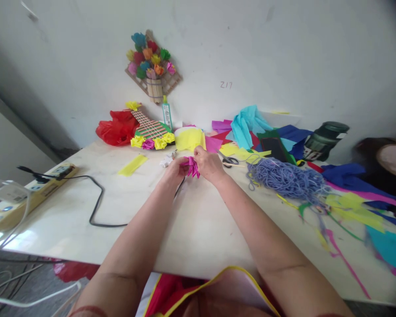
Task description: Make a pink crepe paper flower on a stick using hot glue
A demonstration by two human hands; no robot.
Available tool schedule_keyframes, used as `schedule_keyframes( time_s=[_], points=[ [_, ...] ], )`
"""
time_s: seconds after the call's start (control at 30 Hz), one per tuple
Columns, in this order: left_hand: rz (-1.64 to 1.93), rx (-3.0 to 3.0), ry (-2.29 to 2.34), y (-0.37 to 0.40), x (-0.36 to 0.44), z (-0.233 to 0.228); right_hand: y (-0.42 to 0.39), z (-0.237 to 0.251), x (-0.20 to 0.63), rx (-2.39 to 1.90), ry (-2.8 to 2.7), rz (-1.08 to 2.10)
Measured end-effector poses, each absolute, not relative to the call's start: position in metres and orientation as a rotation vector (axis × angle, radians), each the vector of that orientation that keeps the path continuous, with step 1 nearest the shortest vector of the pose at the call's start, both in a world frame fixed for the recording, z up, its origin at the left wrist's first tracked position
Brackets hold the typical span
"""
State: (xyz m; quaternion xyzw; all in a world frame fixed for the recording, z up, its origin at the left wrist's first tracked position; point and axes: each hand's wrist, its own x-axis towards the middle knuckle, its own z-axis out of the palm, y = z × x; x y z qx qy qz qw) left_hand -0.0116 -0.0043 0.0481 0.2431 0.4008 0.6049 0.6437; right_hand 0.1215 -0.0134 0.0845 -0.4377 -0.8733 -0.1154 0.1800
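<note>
Both hands, left hand [175, 171] and right hand [208, 165], pinch a pink paper flower [192, 167] just before the scissors [230, 161]; bare tabletop [191, 220] lies nearer.

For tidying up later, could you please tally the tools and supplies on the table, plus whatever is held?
Scissors: 1
Glue bottle: 1
Power strip: 1
Yarn heap: 1
Dark jar: 1
Held pink paper flower: 1
Total: 6
</note>
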Motion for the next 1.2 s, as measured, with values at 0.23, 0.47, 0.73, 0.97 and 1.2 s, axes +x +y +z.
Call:
schedule_keyframes(
  time_s=[0.23, 0.47, 0.73, 0.97, 1.2],
  points=[
    [1.357, 0.622, 0.793, -0.0048, -0.0133, 0.0466, -0.0125, 0.0859, 0.1245, -1.282, -2.442, -0.294],
    [1.389, 0.660, 0.764, -0.0038, -0.0129, 0.0450, -0.0160, 0.0906, 0.1227, -1.277, -2.422, -0.305],
    [1.401, 0.707, 0.744, -0.0053, -0.0113, 0.0469, -0.0150, 0.0921, 0.1235, -1.303, -2.370, -0.287],
    [1.479, 0.792, 0.743, -0.0035, -0.0109, 0.0433, -0.0142, 0.0914, 0.1227, -1.318, -2.348, -0.277],
    [1.559, 0.871, 0.716, -0.0037, -0.0096, 0.0410, -0.0151, 0.0920, 0.1214, -1.319, -2.306, -0.288]
  ],
)
